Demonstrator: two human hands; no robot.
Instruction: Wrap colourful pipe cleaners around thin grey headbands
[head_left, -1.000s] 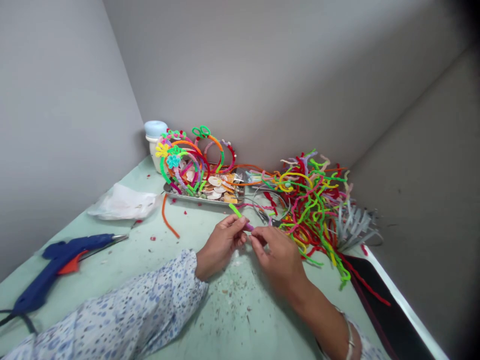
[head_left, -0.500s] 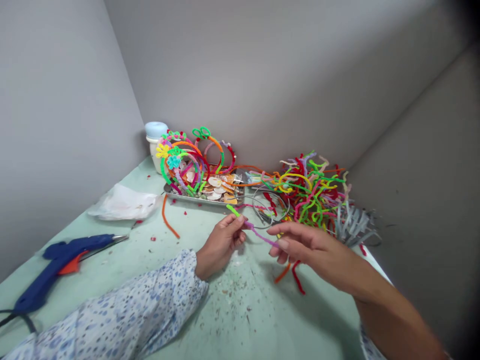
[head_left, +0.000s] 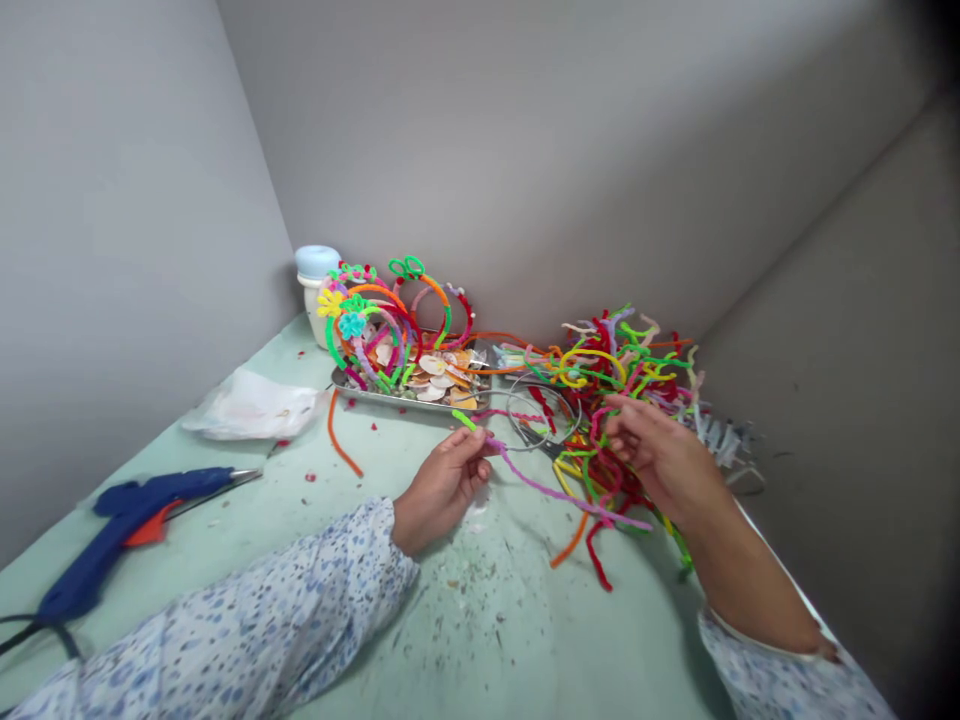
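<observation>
My left hand [head_left: 441,490] is closed in a pinch, with thumb and forefinger on a purple pipe cleaner [head_left: 551,490]. A short bright-green fuzzy end [head_left: 464,420] sticks out beyond these fingers on the far side; how it joins the purple one is hidden. The purple length trails rightward in a loose curve, its far end free. Over the tangled pile of coloured pipe cleaners [head_left: 637,365] is my right hand [head_left: 660,455], away from the purple one. Its fingers are loosely bent and slightly apart, beside a pink pipe cleaner in the pile, with nothing clearly held.
Finished-looking fuzzy headbands [head_left: 375,330] stand in a metal tray [head_left: 405,402] with flat pale pieces. Left lie a blue glue gun [head_left: 112,540], a white plastic bag [head_left: 255,405] and an orange pipe cleaner [head_left: 341,440]. Grey wire hoops [head_left: 517,420] and scissors [head_left: 555,450] lie centre-right. Walls border the table.
My right hand has let go of the purple pipe cleaner and moved right and up to the pile. The purple length now hangs free; my left hand keeps its pinch.
</observation>
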